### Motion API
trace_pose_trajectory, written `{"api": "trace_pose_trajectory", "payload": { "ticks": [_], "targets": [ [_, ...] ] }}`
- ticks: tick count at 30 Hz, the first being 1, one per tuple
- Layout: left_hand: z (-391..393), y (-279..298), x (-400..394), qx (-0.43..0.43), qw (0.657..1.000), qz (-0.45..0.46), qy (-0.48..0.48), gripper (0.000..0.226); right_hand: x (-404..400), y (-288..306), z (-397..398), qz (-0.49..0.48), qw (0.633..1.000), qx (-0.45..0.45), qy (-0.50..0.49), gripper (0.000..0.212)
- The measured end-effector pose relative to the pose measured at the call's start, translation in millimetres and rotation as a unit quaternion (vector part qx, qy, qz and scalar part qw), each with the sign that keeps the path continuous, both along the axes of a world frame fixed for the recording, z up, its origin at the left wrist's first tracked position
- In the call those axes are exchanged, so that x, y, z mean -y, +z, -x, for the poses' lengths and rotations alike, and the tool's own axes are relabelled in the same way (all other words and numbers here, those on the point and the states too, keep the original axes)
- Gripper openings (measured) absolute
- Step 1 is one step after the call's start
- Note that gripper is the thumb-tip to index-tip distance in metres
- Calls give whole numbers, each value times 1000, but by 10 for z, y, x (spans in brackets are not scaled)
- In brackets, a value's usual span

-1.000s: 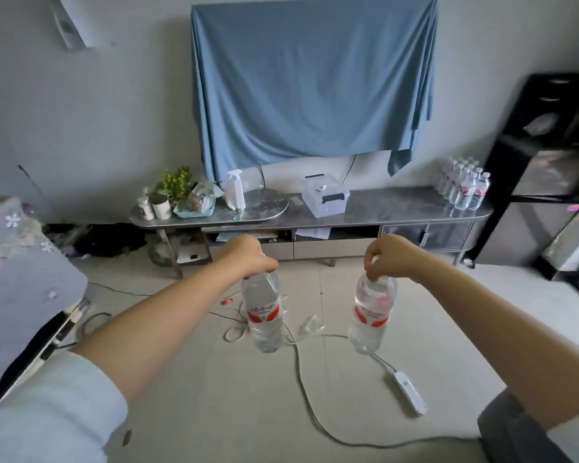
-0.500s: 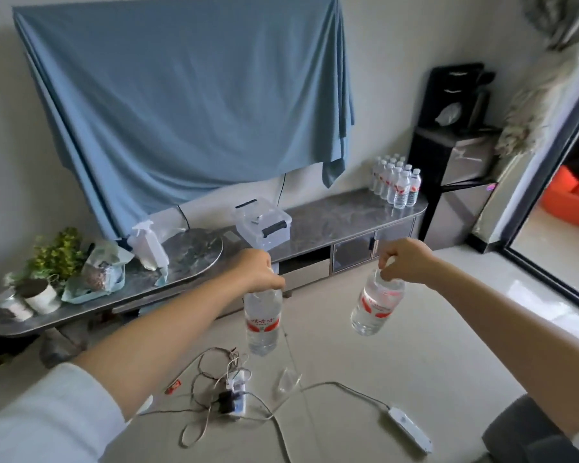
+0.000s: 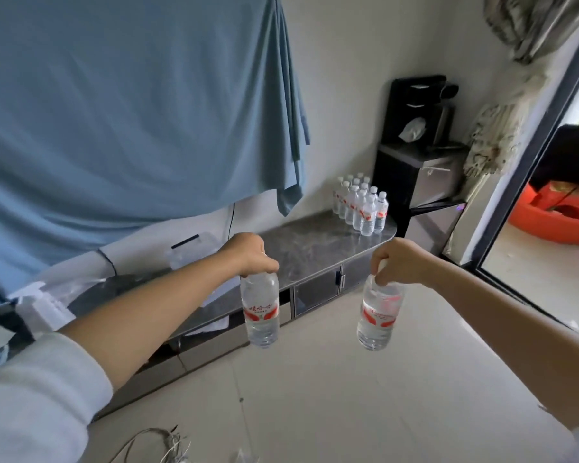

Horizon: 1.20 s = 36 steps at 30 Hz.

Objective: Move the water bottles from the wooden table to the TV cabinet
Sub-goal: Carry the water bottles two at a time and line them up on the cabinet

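My left hand [image 3: 249,253] grips the cap end of a clear water bottle [image 3: 259,312] with a red label, and the bottle hangs upright below the hand. Another such bottle [image 3: 378,315] hangs from my right hand [image 3: 398,262], held the same way by its top. Both are in the air over the floor, just in front of the TV cabinet [image 3: 315,248], a long low unit with a dark marble-look top. Several more water bottles [image 3: 360,205] stand in a tight group at the cabinet's far right end. The wooden table is out of view.
A blue cloth [image 3: 131,111] hangs on the wall above the cabinet. A clear plastic box [image 3: 191,245] and a white spray bottle [image 3: 41,305] stand on the cabinet's left part. A black appliance stand [image 3: 422,162] is right of the cabinet. Cables [image 3: 161,442] lie on the floor.
I have come closer to the cabinet and turned right, so the bottle group at its right end is larger and nearer the centre. Both hands still carry their bottles.
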<state>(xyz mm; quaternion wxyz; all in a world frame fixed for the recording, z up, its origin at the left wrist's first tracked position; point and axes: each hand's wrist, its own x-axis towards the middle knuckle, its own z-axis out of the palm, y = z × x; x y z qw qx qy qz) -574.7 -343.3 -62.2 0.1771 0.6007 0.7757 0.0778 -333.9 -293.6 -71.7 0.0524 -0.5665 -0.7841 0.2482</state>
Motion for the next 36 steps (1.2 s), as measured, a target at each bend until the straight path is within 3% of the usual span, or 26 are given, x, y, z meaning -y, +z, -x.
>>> {"api": "trace_pose_trajectory", "payload": {
  "ticks": [2, 12, 15, 19, 22, 26, 31, 36],
  "targets": [
    [-70, 27, -411, 8, 1000, -5, 6, 16, -373, 54, -70, -20, 1000, 6, 3, 10],
    [-356, 31, -2293, 31, 999, -6, 19, 33, -2123, -45, -381, -64, 994, -53, -71, 18],
    [-375, -15, -2862, 48, 999, 6, 2, 34, -2594, -91, -406, -43, 996, -27, -76, 18],
    [-431, 19, -3721, 51, 997, 26, -60, 15, -3354, -135, -414, -3, 998, 36, -50, 11],
    [-420, 36, -4338, 66, 993, 31, -91, 16, -3863, -149, -424, 25, 996, 75, -43, 26],
    [-457, 60, -5014, 80, 991, 8, -107, 25, -4393, -151, -513, 35, 992, 88, -81, 35],
    [-580, 13, -5770, 101, 991, -17, -91, 29, -5115, -173, -629, 33, 990, 80, -110, 10],
    [-799, -91, -6439, 111, 991, -27, -69, 30, -5848, -279, -817, 40, 988, 41, -146, 15]
  ]
}}
